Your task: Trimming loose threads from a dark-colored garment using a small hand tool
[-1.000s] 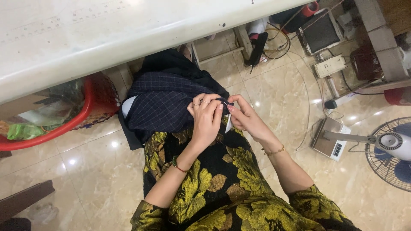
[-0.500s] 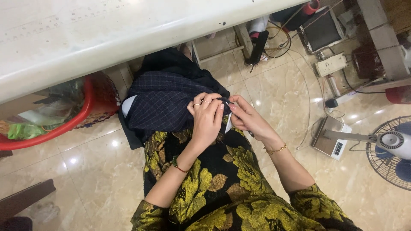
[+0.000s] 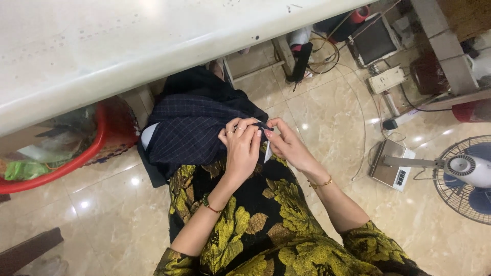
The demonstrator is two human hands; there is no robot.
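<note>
The person sits with a dark navy checked garment (image 3: 197,130) bunched on the lap, just below the front edge of the white desk (image 3: 128,46). Both hands meet at the garment's right-hand edge.

The left hand (image 3: 240,145) lies on top of the garment with its fingers curled, the grip narrow and pinching a fold of the cloth; rings show on two fingers and a thin bracelet sits at the wrist. The right hand (image 3: 286,145) comes in from the garment's right side, its fingertips pressed close to those of the left hand. Its grip is narrow too, closed on the garment's edge, and a small white tag (image 3: 267,152) shows just under the fingers; whether the fingers hold the tag itself cannot be told. A gold bracelet circles the right wrist.

The garment rests on a black dress with large yellow flowers (image 3: 255,225), which covers the person's lap below the garment.

Left of the garment, under the desk, stands a red plastic basket (image 3: 82,153) with scraps and a green bag in it. Right of the garment, well apart on the marble floor, lie a small grey scale (image 3: 391,171) and a fan (image 3: 468,176). Cables and a power strip (image 3: 388,79) lie above and to the right of the garment.
</note>
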